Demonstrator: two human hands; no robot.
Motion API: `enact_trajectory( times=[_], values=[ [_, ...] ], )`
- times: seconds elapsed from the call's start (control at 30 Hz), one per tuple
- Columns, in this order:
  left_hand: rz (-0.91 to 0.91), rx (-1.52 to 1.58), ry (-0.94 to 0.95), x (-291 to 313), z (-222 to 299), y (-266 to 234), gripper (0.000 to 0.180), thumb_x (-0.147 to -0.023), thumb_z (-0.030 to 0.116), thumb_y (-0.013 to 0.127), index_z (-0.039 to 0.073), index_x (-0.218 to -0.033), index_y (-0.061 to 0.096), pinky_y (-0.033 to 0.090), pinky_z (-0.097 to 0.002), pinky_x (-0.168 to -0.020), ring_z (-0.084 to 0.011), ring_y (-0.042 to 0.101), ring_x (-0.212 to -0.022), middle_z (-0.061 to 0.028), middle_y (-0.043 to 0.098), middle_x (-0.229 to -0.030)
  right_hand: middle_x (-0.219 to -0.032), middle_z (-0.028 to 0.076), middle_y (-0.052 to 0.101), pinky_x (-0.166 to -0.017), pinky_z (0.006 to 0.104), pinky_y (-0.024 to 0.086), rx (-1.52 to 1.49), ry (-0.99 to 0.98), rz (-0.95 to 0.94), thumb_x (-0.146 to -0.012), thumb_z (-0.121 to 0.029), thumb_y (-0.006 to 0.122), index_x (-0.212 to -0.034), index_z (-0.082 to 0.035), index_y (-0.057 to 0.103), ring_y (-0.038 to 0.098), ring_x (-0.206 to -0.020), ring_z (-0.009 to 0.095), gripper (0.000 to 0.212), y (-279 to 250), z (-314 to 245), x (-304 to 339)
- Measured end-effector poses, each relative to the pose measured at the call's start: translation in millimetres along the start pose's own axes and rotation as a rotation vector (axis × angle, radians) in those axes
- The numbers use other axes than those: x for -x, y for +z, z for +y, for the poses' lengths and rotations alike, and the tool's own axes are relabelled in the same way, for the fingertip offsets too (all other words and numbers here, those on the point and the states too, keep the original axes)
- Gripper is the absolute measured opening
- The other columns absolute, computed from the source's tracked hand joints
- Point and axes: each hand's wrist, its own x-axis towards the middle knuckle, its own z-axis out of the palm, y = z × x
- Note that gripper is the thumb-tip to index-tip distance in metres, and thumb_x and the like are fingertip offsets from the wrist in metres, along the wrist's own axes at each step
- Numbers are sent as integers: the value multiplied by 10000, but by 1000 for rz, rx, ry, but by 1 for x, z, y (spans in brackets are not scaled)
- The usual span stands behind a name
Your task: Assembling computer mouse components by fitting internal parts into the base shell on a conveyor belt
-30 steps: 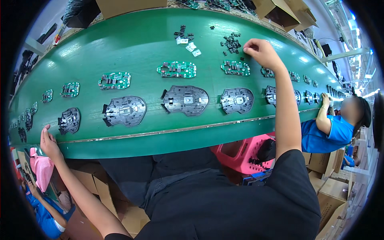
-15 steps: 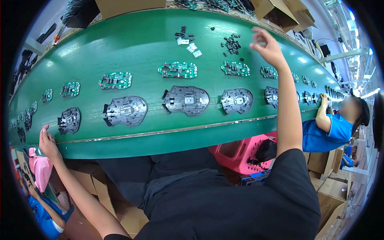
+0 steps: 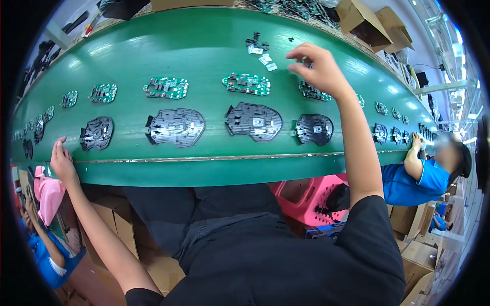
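Observation:
My right hand [image 3: 317,70] reaches over the green work surface [image 3: 204,46]. Its fingers are curved and apart from the thumb, with nothing visible between them. Beneath it, a pile of small black parts is mostly covered, and a green circuit board [image 3: 315,93] is partly hidden. My left hand [image 3: 62,164] rests by the surface's near edge, fingers loosely extended and holding nothing visible. To its right lies a black plastic shell [image 3: 97,133], shaped like a computer mouse base. More such shells [image 3: 253,122] lie in a row, with circuit boards [image 3: 247,84] in a row behind them.
Small white pieces [image 3: 265,58] and loose black parts [image 3: 253,40] lie at the far middle. Cardboard boxes [image 3: 362,23] stand beyond the far edge. A pink plastic basket [image 3: 306,204] sits below the near edge. A person in blue [image 3: 421,178] works at the right.
My right hand has moved left and now covers the pile of black parts. Boards, shells and small parts appear farther right in the picture. My left hand stays near the edge.

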Motion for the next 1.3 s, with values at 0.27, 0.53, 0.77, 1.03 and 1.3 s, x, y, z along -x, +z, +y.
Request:
enact_trajectory(
  times=[0.27,0.53,0.77,1.03,1.3],
  values=[
    [3,60,-8,13,19,8,276,-1071,198,514,69,-1100,756,248,-198,-502,-35,330,-564,63,404,-645,-907,82,743,-713,308,532,121,-24,-80,-897,-64,701,-1024,33,745,607,-730,180,166,20,-15,-6],
    [1,129,-29,20,31,11,274,-1065,175,512,43,-1100,749,254,-199,-506,-41,337,-564,54,404,-646,-846,66,728,-675,280,500,83,267,-157,-926,-112,691,-1034,11,756,594,-711,149,176,10,-28,1],
    [19,125,-25,21,37,10,271,-1062,169,515,37,-1104,747,246,-202,-500,-41,334,-560,53,409,-648,-873,75,719,-700,292,519,214,182,-60,-894,-96,687,-983,6,758,624,-731,165,153,22,-23,7],
    [37,147,-29,24,40,11,271,-1056,156,515,23,-1100,747,232,-202,-490,-40,325,-552,47,417,-647,-1011,49,687,-758,273,494,-177,-141,8,-826,-20,733,-895,-11,745,612,-839,171,71,74,-133,16],
    [45,183,-22,25,43,14,273,-1055,148,513,15,-1095,747,225,-199,-487,-40,317,-543,42,418,-643,-1048,68,653,-802,333,521,-9,-219,-96,-782,-53,730,-847,-41,726,626,-906,249,67,132,-184,12]
  ],
)
